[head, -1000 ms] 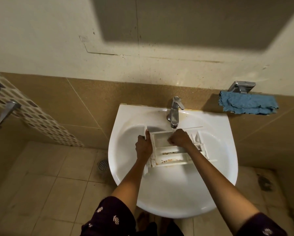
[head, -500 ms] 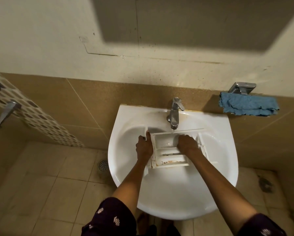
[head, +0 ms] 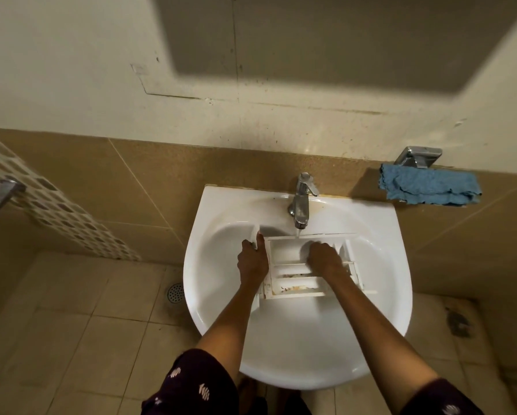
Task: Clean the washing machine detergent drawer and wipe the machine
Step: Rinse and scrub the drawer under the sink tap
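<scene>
Plainly, with the detergent drawer (head: 284,253) lying in the sink (head: 299,342) under the running tap (head: 301,202), the left hand (head: 252,262) gripping its front end and the right hand (head: 324,258) sunk in a compartment, fingers hidden so I cannot tell their hold, the stained near slots (head: 293,286) want scrubbing next.

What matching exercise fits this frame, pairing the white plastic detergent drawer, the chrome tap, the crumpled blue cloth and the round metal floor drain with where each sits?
Things:
1. white plastic detergent drawer
2. chrome tap
3. crumpled blue cloth
4. round metal floor drain

Places:
A. along the top edge of the tan wall tiling, far right
B. in the tiled floor, left of the basin
C. inside the white basin, left hand gripping its end, right hand in a compartment
D. on the basin's back rim, water running

Pairs: 1-C, 2-D, 3-A, 4-B
</scene>
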